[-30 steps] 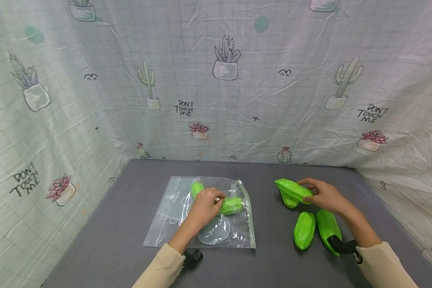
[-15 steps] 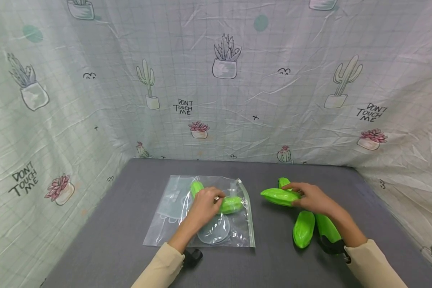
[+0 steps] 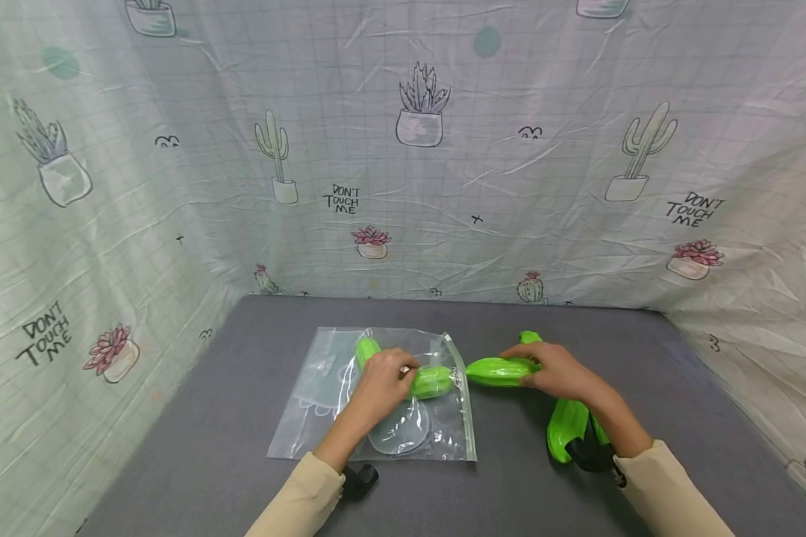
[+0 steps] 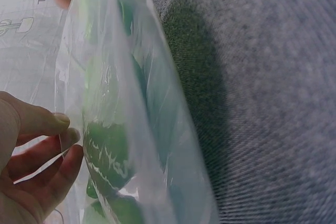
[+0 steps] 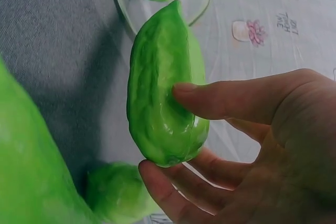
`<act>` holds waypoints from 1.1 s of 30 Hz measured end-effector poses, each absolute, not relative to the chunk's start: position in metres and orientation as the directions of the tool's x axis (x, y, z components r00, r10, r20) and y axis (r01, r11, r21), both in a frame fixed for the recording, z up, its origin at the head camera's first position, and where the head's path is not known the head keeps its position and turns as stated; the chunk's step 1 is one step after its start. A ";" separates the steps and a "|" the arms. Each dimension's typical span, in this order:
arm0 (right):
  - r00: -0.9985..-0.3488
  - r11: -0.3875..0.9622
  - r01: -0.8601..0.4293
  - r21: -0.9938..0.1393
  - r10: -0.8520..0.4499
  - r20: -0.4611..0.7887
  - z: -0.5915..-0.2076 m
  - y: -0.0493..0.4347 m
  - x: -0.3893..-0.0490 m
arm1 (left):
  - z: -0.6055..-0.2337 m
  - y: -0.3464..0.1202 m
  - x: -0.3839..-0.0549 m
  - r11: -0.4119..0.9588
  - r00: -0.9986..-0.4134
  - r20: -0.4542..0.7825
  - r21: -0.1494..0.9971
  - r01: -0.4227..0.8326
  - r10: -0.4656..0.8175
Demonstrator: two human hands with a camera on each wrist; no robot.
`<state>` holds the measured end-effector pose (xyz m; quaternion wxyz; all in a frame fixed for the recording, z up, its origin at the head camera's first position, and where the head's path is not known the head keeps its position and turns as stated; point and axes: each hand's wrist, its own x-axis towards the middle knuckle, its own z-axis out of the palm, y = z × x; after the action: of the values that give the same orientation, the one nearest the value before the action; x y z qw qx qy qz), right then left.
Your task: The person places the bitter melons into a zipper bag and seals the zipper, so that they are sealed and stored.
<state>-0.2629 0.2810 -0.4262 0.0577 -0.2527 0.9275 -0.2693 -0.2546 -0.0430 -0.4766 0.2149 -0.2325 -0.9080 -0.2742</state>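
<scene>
My left hand (image 3: pixel 379 380) lies over a clear zip bag (image 3: pixel 295 436) flat on the table; thumb and fingers pinch its upper film, which is lifted in the left wrist view. Inside the bag are glossy green ridged gourds, one at the right (image 3: pixel 433 381) by the mouth and one (image 3: pixel 368 349) further back. My right hand (image 3: pixel 557 369) holds another green ridged gourd (image 3: pixel 497 371) between thumb and fingers. Its pointed end faces left, right at the bag's zip edge. The right wrist view shows this gourd (image 5: pixel 160 87) with the bag mouth ahead of it.
Behind the right hand sits one more green gourd (image 3: pixel 529 337). Two others lie nearer the front right, one (image 3: pixel 567 429) in plain sight and one (image 3: pixel 599 430) mostly hidden by the right wrist. A printed cloth (image 3: pixel 470 171) hangs behind the grey table (image 3: pixel 195 418).
My right hand has carried its gourd left, away from the gourd behind, to the bag's zip edge, turning it more level. The left hand and bag have stayed in place.
</scene>
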 end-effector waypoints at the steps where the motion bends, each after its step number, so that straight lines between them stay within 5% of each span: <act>1: -0.865 0.727 -0.440 -0.527 -0.501 0.031 -0.427 0.279 -0.263 | -0.476 -0.043 -0.255 0.741 -0.801 0.516 0.400 0.539 0.304; 33: -0.849 0.705 -0.456 -0.543 -0.528 0.027 -0.431 0.262 -0.269 | -0.474 -0.043 -0.254 0.729 -0.813 0.496 0.427 0.535 0.306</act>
<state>-0.2691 0.2617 -0.4307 0.0651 -0.2672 0.9210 -0.2758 -0.2541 -0.0433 -0.4744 0.1999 -0.2315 -0.9080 -0.2862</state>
